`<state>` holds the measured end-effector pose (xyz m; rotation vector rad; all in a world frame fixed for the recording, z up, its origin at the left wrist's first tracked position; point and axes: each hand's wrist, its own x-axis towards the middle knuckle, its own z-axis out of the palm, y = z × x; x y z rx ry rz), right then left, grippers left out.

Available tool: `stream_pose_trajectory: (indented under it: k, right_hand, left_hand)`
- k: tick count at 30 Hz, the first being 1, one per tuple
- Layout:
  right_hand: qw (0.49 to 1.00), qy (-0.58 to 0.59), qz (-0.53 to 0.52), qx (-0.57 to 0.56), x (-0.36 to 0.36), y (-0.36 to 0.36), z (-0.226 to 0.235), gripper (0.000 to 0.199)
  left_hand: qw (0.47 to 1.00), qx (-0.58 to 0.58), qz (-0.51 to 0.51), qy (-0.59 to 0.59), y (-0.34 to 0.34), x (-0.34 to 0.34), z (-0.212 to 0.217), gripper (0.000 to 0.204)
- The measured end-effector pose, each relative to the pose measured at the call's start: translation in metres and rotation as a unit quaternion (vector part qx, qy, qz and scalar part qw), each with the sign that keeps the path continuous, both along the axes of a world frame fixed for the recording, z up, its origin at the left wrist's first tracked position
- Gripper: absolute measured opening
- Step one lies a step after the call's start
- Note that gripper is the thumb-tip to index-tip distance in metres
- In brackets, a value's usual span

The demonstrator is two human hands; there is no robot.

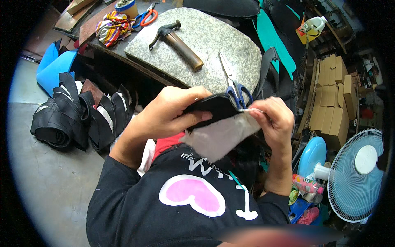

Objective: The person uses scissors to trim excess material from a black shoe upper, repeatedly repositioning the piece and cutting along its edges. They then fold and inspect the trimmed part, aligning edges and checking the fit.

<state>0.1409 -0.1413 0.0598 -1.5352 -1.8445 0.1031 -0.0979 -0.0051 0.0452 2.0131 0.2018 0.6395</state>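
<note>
In front of my chest, my left hand (175,109) grips a black piece of soft sheet material (218,106), thumb on one face and fingers on the other. My right hand (276,119) pinches the edge of a pale, whitish sheet (220,140) at the black piece's right corner. The pale sheet hangs below the black one; whether the two are joined all along cannot be told. Just beyond my hands, scissors with blue handles (232,84) lie on a speckled stone slab (205,33), points facing away. A hammer with a wooden handle (181,47) rests farther left on the slab.
Orange-and-blue-handled scissors (146,16) and a striped cloth (113,29) lie at the far left. Rolled black pieces (59,119) and a blue sheet (55,68) sit at left. On the right stand cardboard boxes (329,103) and a blue fan (358,173).
</note>
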Motion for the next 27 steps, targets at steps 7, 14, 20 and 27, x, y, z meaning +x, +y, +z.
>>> stream_pose_trajectory:
  k: [7,14,20,27]
  right_hand:
    - [0.919,0.348,-0.054,-0.176,0.014,-0.018,0.002,0.022]
    - [0.801,0.563,-0.016,-0.202,0.034,-0.005,-0.021,0.016]
    - [0.871,0.439,0.049,-0.216,0.029,0.0,-0.018,0.014]
    - [0.955,0.254,-0.062,-0.143,0.022,-0.006,-0.008,0.019]
  left_hand:
    - [0.998,-0.041,-0.03,0.031,0.024,0.029,0.016,0.032]
    - [0.988,0.085,0.125,0.013,0.017,0.07,-0.012,0.054]
    - [0.969,0.248,-0.003,0.0,0.005,0.103,-0.02,0.031]
    - [0.987,0.122,-0.092,-0.049,0.008,0.087,-0.019,0.014]
